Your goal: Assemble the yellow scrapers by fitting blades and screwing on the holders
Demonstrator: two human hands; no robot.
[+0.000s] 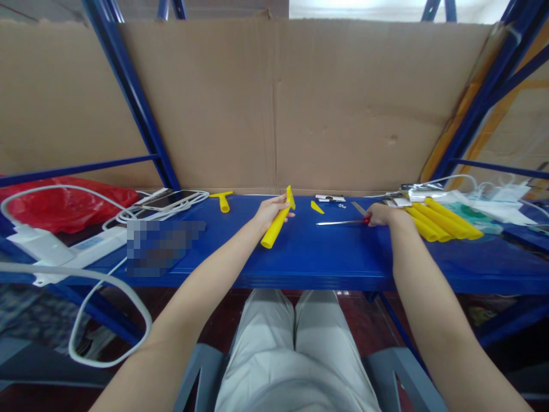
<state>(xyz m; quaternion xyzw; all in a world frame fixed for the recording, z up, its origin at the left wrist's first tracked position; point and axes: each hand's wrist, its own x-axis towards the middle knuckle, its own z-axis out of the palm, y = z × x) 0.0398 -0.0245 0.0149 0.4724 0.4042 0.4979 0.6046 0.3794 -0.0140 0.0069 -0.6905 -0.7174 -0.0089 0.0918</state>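
My left hand [274,209] is closed around a yellow tube [274,232], which tilts with its lower end toward me and a narrow flap at its upper end. My right hand [381,214] grips the red handle of a pair of scissors [341,222]; the two blades stand apart and point left over the table. Between the hands lies a small yellow offcut [317,207]. A yellow T-shaped piece [223,201] sits to the left of my left hand. Several yellow tubes [446,223] lie side by side just right of my right hand.
On the blue table [326,257], a black-and-white item [330,198] lies near the cardboard back panel [274,109]. At left are a red bag [77,200], a white power strip [94,249] and looped cables. Plastic packaging [476,214] lies at right. Blue posts [132,97] frame the table.
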